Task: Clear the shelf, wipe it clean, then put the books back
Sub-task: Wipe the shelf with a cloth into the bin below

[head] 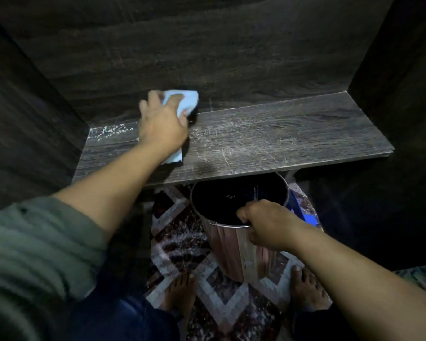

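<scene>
Light-blue cloth (183,102) lies on the dark wood shelf (293,134) at its rear, pressed flat by the left hand (161,124). White debris (111,131) sits just left of that hand, along the shelf's length. The right hand (263,225) grips the rim of the metal bin (231,247) below the shelf's front edge.

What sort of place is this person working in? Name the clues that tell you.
Probably a room in a home: a dark wood-grain shelf set in an alcove, a patterned rug under bare feet, and a metal bin just below the shelf.
</scene>
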Action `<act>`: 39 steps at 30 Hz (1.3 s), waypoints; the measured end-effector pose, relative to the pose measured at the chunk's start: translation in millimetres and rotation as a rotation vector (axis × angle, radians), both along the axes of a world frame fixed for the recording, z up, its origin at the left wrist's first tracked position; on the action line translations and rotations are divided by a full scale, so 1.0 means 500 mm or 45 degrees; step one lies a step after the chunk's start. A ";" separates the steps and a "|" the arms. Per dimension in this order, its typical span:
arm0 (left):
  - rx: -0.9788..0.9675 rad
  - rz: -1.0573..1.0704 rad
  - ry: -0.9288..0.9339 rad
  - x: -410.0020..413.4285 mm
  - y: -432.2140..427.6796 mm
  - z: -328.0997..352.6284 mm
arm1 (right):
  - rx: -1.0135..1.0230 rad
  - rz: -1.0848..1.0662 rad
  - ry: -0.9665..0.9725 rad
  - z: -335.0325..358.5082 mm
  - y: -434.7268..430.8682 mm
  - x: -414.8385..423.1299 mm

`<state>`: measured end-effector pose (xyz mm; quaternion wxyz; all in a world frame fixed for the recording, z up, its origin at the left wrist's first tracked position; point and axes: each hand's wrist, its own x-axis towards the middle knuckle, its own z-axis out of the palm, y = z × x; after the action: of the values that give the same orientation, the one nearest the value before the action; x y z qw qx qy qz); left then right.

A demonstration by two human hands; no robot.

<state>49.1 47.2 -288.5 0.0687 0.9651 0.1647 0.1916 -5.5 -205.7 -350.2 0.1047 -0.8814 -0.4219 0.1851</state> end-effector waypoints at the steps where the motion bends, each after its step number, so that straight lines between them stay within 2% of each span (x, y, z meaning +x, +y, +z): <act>1: 0.021 0.097 0.036 0.016 0.004 0.000 | -0.003 0.004 -0.006 -0.002 0.001 0.002; 5: 0.120 0.141 0.150 0.054 0.007 -0.041 | -0.010 -0.012 0.002 -0.007 0.005 0.006; 9: 0.153 0.232 0.379 0.058 -0.009 -0.090 | -0.037 -0.048 0.042 -0.006 0.009 0.004; 15: -0.202 0.225 0.648 0.094 0.000 -0.029 | -0.036 -0.030 0.045 -0.007 0.006 0.001; 18: -0.238 0.146 0.750 0.090 -0.019 -0.004 | -0.011 -0.031 0.033 -0.013 0.004 0.003; 24: -0.287 -0.148 0.734 0.008 -0.080 0.001 | 0.008 -0.038 0.057 -0.021 0.012 0.002; 26: -0.276 -0.071 0.550 0.004 -0.055 0.010 | 0.008 -0.024 0.051 -0.016 0.013 0.001; 29: -0.133 0.120 0.324 0.034 0.012 0.014 | -0.005 -0.055 0.051 -0.010 0.012 0.001; 35: -0.085 0.167 0.461 0.044 0.045 -0.061 | -0.024 -0.058 0.053 -0.011 0.011 0.005; 37: -0.038 0.157 0.483 0.041 0.038 -0.061 | -0.022 -0.071 0.064 -0.014 0.010 0.005; 39: -0.102 0.105 0.520 0.034 0.034 -0.043 | -0.035 -0.065 0.072 -0.020 0.008 0.004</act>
<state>66.2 64.2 -309.9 0.0642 0.9729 0.2219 -0.0120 -3.2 -201.5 -360.1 0.1093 -0.8876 -0.3935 0.2129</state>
